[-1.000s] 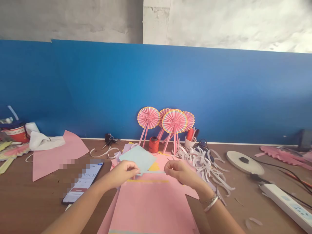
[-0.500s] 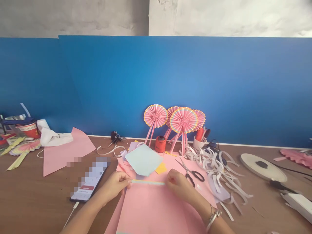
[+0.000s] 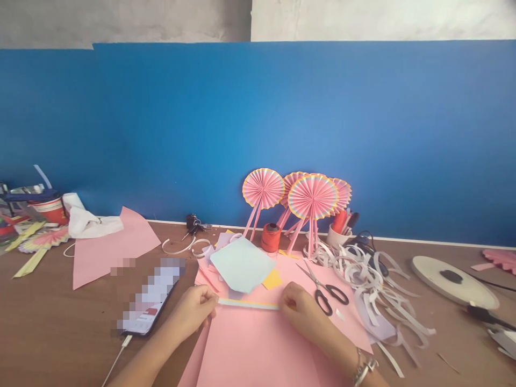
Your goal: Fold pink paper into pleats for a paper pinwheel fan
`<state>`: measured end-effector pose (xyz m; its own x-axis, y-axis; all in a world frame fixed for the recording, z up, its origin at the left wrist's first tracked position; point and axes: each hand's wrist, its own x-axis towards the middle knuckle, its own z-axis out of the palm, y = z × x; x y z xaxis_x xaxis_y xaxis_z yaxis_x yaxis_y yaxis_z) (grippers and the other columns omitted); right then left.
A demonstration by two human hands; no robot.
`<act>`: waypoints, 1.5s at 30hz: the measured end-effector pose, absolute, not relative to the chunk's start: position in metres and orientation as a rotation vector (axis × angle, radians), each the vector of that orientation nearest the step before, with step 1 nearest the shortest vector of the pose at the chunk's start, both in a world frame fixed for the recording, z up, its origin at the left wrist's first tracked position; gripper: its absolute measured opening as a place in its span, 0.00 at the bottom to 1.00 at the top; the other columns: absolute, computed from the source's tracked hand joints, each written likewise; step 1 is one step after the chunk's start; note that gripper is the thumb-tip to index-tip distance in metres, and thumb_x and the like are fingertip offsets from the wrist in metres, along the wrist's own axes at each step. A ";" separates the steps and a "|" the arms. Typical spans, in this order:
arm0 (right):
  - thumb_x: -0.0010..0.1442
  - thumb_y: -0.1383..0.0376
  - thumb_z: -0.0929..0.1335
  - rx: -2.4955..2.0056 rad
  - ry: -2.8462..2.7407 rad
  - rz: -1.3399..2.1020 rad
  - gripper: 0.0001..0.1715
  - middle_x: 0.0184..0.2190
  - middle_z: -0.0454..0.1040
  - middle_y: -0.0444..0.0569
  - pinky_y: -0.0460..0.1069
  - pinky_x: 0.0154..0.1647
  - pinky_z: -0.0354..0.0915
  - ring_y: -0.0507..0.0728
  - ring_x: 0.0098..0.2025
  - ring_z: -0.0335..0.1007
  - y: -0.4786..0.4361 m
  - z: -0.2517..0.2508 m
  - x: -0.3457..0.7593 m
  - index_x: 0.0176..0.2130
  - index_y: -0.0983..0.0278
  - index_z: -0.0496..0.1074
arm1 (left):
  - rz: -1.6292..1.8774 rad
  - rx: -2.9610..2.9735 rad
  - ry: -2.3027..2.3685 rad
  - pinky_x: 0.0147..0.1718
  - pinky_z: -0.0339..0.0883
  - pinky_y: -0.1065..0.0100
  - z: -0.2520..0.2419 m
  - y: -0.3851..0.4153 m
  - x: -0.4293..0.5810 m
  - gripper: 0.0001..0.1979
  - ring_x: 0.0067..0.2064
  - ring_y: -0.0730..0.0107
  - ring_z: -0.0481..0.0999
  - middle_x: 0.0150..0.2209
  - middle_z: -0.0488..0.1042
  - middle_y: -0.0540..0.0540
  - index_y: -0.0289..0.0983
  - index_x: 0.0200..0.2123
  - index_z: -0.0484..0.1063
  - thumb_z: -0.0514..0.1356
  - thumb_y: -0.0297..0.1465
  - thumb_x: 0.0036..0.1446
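Smooth pink rectangular paper sheet [image 3: 258,346], lying nearer the viewer than the orange-red thread spool [image 3: 271,238], with a narrow yellow-and-pale-blue striped band [image 3: 250,305] along its far edge; the sheet's near edge is cut off by the frame. The left hand [image 3: 198,307], to the near left of the spool, pinches the band's left end between thumb and curled fingers. The right hand [image 3: 299,307], to the spool's near right, bends over the other end, its fingertips hidden and its grip impossible to tell; both forearms slope inward.
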<state>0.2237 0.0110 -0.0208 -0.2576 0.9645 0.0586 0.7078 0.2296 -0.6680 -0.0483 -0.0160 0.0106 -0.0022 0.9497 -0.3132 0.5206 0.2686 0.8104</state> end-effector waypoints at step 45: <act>0.44 0.74 0.61 -1.601 -1.974 0.743 0.11 0.25 0.61 0.44 0.47 0.28 0.55 0.53 0.29 0.59 0.005 -0.008 0.215 0.20 0.62 0.52 | 0.365 1.828 2.037 0.23 0.47 0.71 -0.007 -0.014 -0.036 0.14 0.24 0.72 0.63 0.20 0.64 0.53 0.40 0.19 0.52 0.50 0.23 0.54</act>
<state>0.2146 0.0048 -0.0084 -0.1934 0.9805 0.0342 0.7149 0.1647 -0.6796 -0.0364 -0.0139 -0.0068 -0.0832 0.9909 -0.1055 0.8927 0.1211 0.4341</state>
